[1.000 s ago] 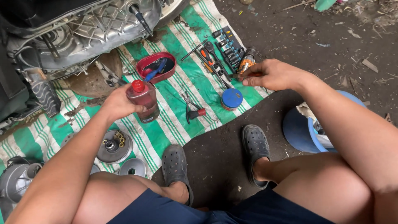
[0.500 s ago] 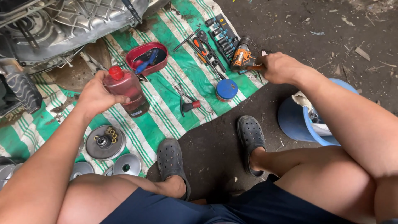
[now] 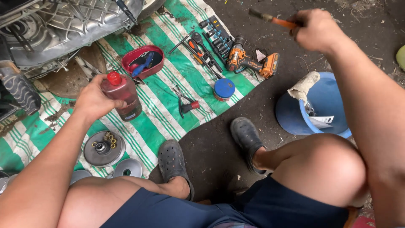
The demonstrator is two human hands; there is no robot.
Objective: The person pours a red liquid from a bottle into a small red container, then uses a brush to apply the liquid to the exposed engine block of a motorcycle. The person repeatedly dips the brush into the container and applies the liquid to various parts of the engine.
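Gripped around its middle by the left hand (image 3: 93,101), a bottle (image 3: 123,96) of reddish fluid with a red cap stands nearly upright, held above the striped mat (image 3: 168,90) near its middle. Fingers wrap the bottle's far side and the thumb presses its near side. The right hand (image 3: 317,29) is closed in a fist on the orange handle of a brush (image 3: 270,17), raised over the dirt beyond the mat's right edge, bristles pointing left.

Just behind the bottle, a red tray (image 3: 143,62) lies on the mat with a blue tool inside. Pliers (image 3: 185,103) with red grips lie right of the bottle, and a blue tin (image 3: 223,89) sits nearer the mat's right edge. An orange drill (image 3: 251,62) rests at that edge, beside a socket rail (image 3: 217,36). A round metal pulley (image 3: 103,148) lies at the mat's near edge, below the left hand. An engine case (image 3: 67,25) fills the far left corner. A blue basin (image 3: 320,107) with a rag sits on the dirt, right of the mat.
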